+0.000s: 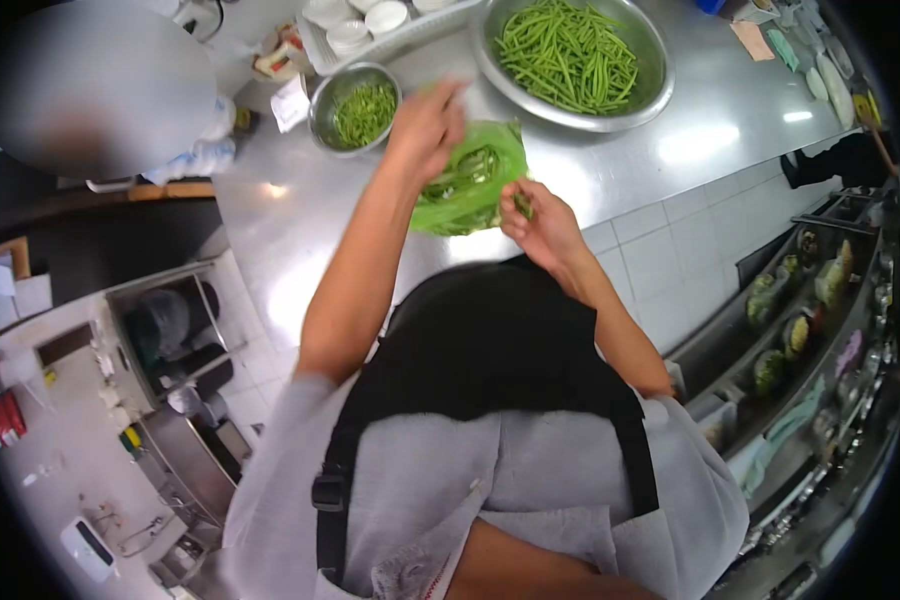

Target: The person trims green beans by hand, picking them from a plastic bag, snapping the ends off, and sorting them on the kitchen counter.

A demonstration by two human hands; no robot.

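A green plastic bag [505, 145] lies open on the steel table, with bean pieces inside it. My left hand [430, 128] is over the bag's upper left side, blurred by motion; its fingers are too smeared to read. At the bag's right edge, my right hand [538, 222] has its thumb and fingers pinched together, and what they may hold is too small to name. A small steel bowl [318, 122] with cut green pieces stands left of my left hand. The large steel bowl [653, 85] behind the bag holds many long green beans [570, 55].
A white basket [322, 52] of small white dishes [348, 36] stands at the table's back left, near a white carton [290, 103]. A blurred person [100, 90] is at the upper left. Vegetable containers [770, 370] line the right side. The steel table [710, 150] ends along the right.
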